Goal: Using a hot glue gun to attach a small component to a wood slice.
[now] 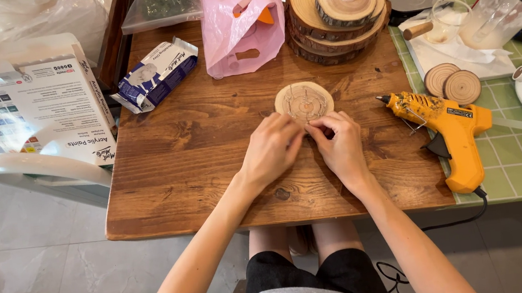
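A small round wood slice (303, 100) with pencil lines on it lies flat on the brown wooden table (195, 147). My left hand (271, 150) and my right hand (341, 146) rest side by side just in front of it, fingertips meeting at its near edge. The fingers of both hands are curled together as if pinching something very small; what they hold is hidden. A yellow glue gun (448, 132) lies to the right of my right hand, nozzle pointing left.
A stack of larger wood slices (337, 13) stands at the back, two small slices (453, 82) to the right. A pink plastic bag (241, 21), a blue-white packet (158, 73), a white paint box (33, 100) and a glass cup (446, 19) surround the work spot.
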